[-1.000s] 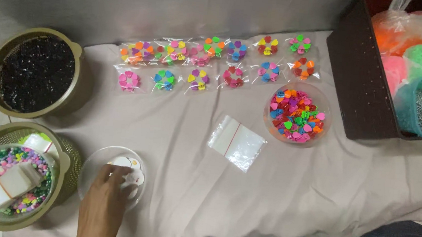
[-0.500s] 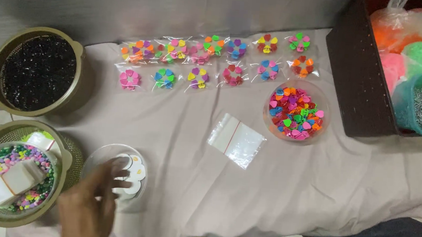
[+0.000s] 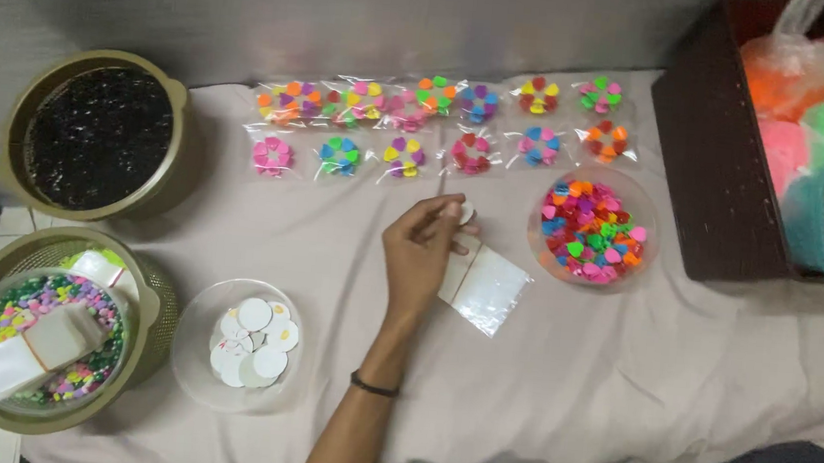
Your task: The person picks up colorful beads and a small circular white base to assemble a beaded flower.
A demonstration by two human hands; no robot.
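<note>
A single left hand (image 3: 420, 252) is reaching up from the bottom centre of the frame, its wrist wearing a thin dark band (image 3: 373, 387). The fingers are pinching together on a small white round disc (image 3: 466, 212), holding it near the middle of the frame, just above a stack of clear plastic sleeves (image 3: 483, 283) lying on the pale cloth-covered table (image 3: 616, 375). The right hand is not appearing in the view.

To the right of the hand, a clear round bowl of small multicoloured heart-shaped pieces (image 3: 593, 229) is sitting on the cloth. Across the upper middle, two rows of clear packets holding colourful flower-shaped clusters (image 3: 430, 125) are lying side by side. At the lower left centre, a clear shallow dish holding more white round discs (image 3: 248, 341) is resting near the table's edge.

At the upper left, an olive round basket filled with dark beads (image 3: 96, 133) is standing; below it, a second olive basket holding a clear tub of mixed coloured beads (image 3: 46, 335) is sitting. At the upper right, a dark brown wooden box (image 3: 712, 157) is holding bags of orange, pink and green material.
</note>
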